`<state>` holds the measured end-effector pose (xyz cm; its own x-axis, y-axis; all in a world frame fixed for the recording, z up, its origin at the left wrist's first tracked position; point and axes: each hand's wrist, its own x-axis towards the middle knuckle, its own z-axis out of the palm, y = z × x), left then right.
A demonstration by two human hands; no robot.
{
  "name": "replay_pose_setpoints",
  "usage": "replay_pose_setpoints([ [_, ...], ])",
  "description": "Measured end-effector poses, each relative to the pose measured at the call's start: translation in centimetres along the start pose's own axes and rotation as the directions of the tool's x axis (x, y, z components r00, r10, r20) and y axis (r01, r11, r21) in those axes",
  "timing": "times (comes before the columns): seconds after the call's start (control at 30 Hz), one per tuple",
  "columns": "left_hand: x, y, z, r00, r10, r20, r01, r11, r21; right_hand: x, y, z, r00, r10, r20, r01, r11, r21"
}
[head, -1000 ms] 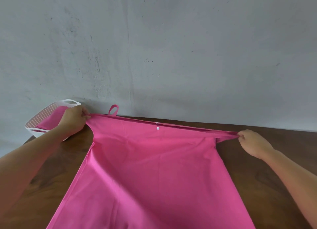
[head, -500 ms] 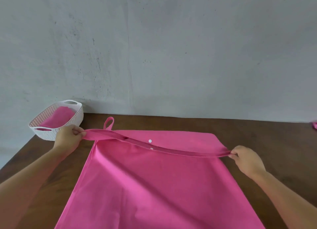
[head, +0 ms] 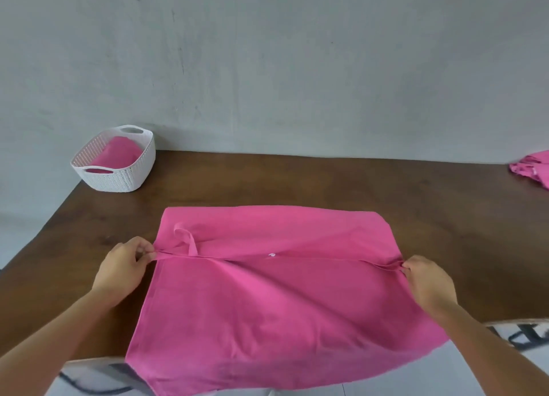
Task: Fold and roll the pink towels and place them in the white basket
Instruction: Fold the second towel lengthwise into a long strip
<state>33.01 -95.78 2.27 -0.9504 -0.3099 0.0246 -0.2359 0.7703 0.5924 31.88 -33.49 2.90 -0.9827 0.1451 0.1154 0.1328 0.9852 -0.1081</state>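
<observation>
We fear the fold may land crooked if one side pulls harder, because the pink towel (head: 267, 306) on the worktop (head: 297, 182) hangs over its near rim. The white basket (head: 118, 177) stands far left. Our left hand (head: 121, 269) pinches the folded edge's left end, and our right hand (head: 427, 280) pinches its right end.

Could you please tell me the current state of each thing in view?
pink towel: half folded, near end overhanging the table.
left hand: pinches its left corner.
right hand: pinches its right corner.
white basket: upright, holding a stowed towel.
towel pile: crumpled, unfolded, far right.
</observation>
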Motion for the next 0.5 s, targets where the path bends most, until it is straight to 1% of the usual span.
replay_pose_setpoints([
  [0.2,-3.2,-1.3,-0.6,0.998,0.049,0.035,-0.048,0.999,-0.012,-5.1,0.5,0.0,0.999,0.024,-0.039,-0.022,0.998,0.052],
  [0.33,-6.4,-1.8,-1.5,0.998,0.041,0.047,-0.04,0.999,-0.022,-8.1,1.2,0.0,0.998,0.04,-0.052,-0.036,0.997,0.068],
  [0.5,-10.8,-1.0,-1.8,0.999,0.04,0.03,-0.039,0.998,-0.04,-10.9,3.4,-0.3,0.998,-0.018,-0.056,0.023,0.996,0.091],
])
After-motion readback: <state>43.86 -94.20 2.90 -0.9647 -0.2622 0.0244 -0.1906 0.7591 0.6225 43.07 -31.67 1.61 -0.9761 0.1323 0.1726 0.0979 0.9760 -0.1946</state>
